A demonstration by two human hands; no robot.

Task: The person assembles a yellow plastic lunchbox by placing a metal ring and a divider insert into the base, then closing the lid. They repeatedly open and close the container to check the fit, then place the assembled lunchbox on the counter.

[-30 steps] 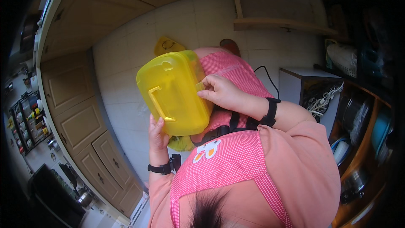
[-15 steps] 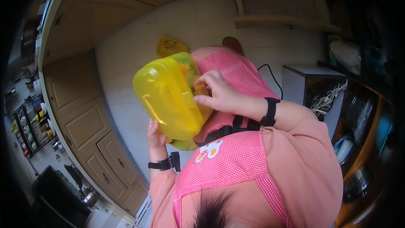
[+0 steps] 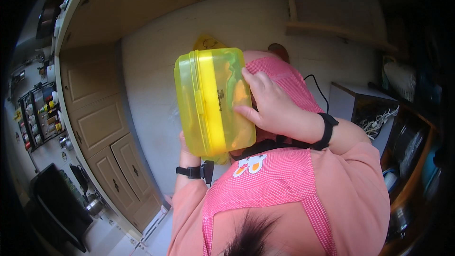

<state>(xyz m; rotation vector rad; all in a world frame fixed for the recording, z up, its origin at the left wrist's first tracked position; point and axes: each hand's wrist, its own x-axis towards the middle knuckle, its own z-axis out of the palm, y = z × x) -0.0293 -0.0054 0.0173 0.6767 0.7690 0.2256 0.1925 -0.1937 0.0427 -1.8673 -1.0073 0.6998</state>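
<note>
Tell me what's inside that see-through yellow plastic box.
The see-through yellow plastic box shows blurry orange and green shapes, too unclear to name; the right hand covers some.

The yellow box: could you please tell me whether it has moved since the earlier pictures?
Yes: the box has turned, its lid tipping left toward the cabinet doors, so more of its side now shows.

Lidded plastic box (image 3: 214, 104): translucent yellow-green, bright yellow band (image 3: 207, 78), black print (image 3: 221, 100), orange-and-green contents (image 3: 241, 92). Apron (image 3: 270, 189): pink-and-white check, white-and-orange rabbit patch (image 3: 249, 165). Shirt (image 3: 355, 187) plain salmon, wrist straps (image 3: 327, 130) black, cabinet doors (image 3: 99, 114) tan.
</note>
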